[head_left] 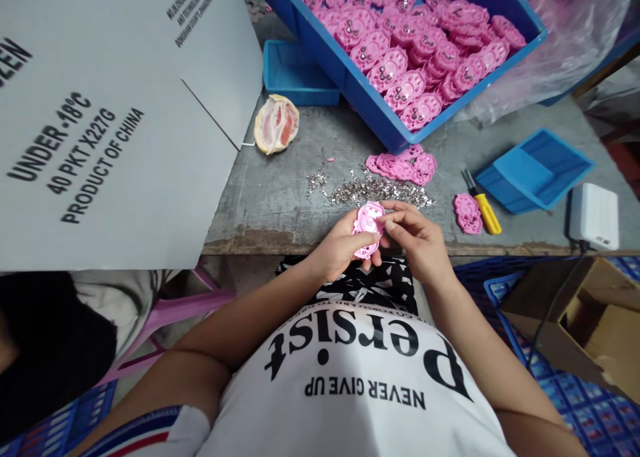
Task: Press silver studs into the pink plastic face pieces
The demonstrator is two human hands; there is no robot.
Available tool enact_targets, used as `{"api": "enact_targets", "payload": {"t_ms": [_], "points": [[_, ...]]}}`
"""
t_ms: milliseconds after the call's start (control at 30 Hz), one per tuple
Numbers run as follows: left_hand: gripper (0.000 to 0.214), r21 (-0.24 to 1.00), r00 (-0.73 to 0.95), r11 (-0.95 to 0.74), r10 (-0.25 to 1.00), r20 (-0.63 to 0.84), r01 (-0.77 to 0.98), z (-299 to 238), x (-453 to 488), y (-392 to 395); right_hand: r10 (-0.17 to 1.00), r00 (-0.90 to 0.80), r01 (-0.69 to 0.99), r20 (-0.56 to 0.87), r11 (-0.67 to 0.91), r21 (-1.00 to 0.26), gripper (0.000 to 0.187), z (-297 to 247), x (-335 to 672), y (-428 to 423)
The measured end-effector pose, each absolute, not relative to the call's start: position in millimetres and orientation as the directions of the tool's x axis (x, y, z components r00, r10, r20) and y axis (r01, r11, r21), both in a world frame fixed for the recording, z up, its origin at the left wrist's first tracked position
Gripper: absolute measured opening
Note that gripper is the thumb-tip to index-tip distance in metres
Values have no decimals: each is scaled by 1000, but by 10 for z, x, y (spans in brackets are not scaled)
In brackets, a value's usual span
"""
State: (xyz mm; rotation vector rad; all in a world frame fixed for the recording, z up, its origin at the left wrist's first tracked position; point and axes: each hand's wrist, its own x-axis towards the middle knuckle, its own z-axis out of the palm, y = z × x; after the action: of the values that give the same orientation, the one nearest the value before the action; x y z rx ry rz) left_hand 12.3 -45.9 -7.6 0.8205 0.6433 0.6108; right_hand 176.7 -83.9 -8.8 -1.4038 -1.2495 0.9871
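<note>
My left hand (339, 247) grips a pink plastic part (367, 227) from the left and below, at the near edge of the grey table (280, 197). My right hand (417, 240) has its fingers pinched against the part's right side. Just beyond my hands lies a heap of small silver metal pieces (375, 190). A small pile of the same pink parts (403, 165) rests behind that heap, and one or two more pink parts (467, 212) lie to the right beside a yellow-handled screwdriver (483, 204).
A large blue bin (370, 104) at the back holds several pink parts. A small blue tray (297, 74) and a piece of pomelo (277, 124) sit left of it. A blue tray (533, 170), a white adapter (594, 215), a cardboard sheet (100, 124) and a box (590, 324) surround me.
</note>
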Motion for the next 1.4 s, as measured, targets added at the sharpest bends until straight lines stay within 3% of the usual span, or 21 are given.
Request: {"api": "enact_targets", "payload": {"t_ms": [133,333,433,533,833,1033,1200,1400], "points": [[41,830,625,516,724,-290,-213,-86,111,-461,961,263,154,79,39,-987,11,-184,1827,-854],[40,874,536,453,788,-301,-175,-79,68,-430,893,419,391,164,-15,-920,18,-415,2307,-803],[39,888,512,430,806,-298,-161,-71,49,-421,830,518,622,209,-198,-758,22,-495,2649,-703],[37,892,508,427,806,-304,-145,-65,46,-424,841,490,772,230,-295,-563,24,-515,2856,-582],[36,867,480,455,818,-317,-204,-84,50,-455,890,427,859,163,-343,-379,15,-515,2829,-395],[34,854,493,477,805,-329,-208,-91,32,-448,870,450,821,200,-315,-477,5,-526,2842,-444],[35,850,503,489,794,-341,-197,-98,48,-443,829,542,679,137,-336,-653,9,-503,2791,-486],[37,851,511,488,791,-336,-196,-106,53,-446,865,490,594,106,-243,-767,22,-532,2779,-441]]}}
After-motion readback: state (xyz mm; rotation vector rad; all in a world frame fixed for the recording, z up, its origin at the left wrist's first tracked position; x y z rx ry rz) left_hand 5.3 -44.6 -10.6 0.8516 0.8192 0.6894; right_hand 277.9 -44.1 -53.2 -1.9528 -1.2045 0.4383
